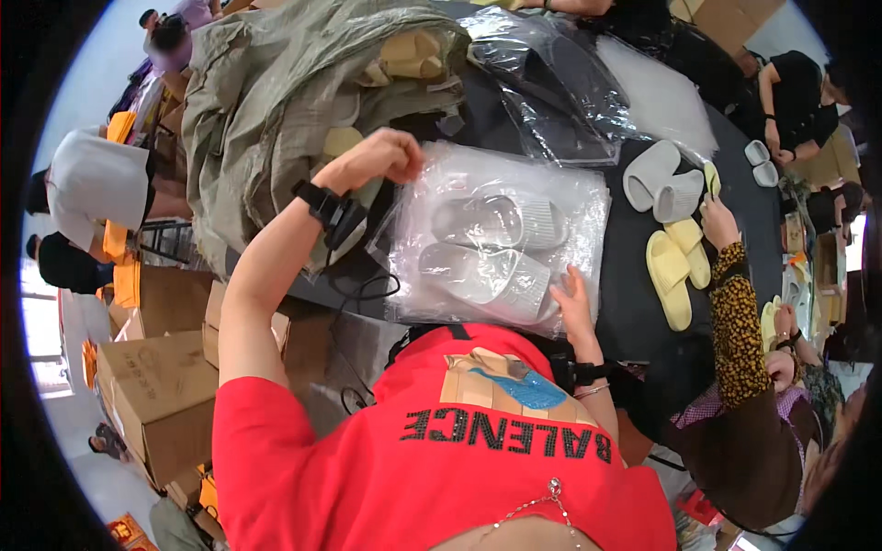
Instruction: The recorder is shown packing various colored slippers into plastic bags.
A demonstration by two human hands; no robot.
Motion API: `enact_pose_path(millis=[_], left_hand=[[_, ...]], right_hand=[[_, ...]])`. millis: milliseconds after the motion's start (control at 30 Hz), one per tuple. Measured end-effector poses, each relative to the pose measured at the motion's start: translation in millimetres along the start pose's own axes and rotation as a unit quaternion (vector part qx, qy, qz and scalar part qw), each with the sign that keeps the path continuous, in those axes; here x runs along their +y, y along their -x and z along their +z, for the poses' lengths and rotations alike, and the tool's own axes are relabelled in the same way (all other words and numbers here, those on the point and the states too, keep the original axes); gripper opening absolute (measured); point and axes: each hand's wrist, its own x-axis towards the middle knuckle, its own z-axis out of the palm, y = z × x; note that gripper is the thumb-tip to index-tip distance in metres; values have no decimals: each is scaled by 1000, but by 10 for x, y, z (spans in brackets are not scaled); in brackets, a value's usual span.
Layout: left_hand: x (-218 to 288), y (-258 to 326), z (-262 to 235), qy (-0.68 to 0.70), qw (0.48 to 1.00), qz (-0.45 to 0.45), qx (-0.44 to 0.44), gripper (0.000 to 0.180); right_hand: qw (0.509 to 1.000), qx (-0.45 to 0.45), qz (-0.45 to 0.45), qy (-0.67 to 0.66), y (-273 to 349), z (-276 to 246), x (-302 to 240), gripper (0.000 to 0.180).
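Observation:
A clear plastic bag (588,211) lies flat on the dark round table in front of me, with a pair of light grey slippers (487,275) inside, side by side. At the bag's upper left corner, my left hand (381,158) is closed, its bent fingertips pinching the plastic edge. My right hand (576,308) lies at the lower right of the bag, fingers stretched out and touching the plastic beside the nearer slipper's ribbed strap. More clear plastic sheets seem to lie under the bag.
A grey-green woven sack (266,138) bulges at the left. Clear bags (551,92) lie at the back. On the right are loose grey slippers (654,174) and yellow slippers (668,275), beside a co-worker's hand (719,220). Cardboard boxes (152,386) stand at lower left.

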Motion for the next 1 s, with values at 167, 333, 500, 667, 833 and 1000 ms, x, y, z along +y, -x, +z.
enact_pose_path(millis=[167,333,500,667,833,1000], left_hand=[[-858,300,95,-118,982,-150,-8,22],[-1083,210,404,-187,977,-83,-63,23],[-1055,-100,829,-374,906,186,-66,45],[-680,-346,1050,-475,843,212,-134,61],[-645,-677,1518,-522,792,291,-126,49],[-876,-825,1690,-524,777,344,-69,24]], right_hand=[[1000,-4,-15,2,-133,-15,56,57],[998,51,-47,7,-215,-64,31,55],[995,74,26,-56,-190,-181,98,49],[994,11,98,57,9,-324,205,43],[988,28,38,144,46,-234,254,40],[979,67,4,191,45,-205,232,29]])
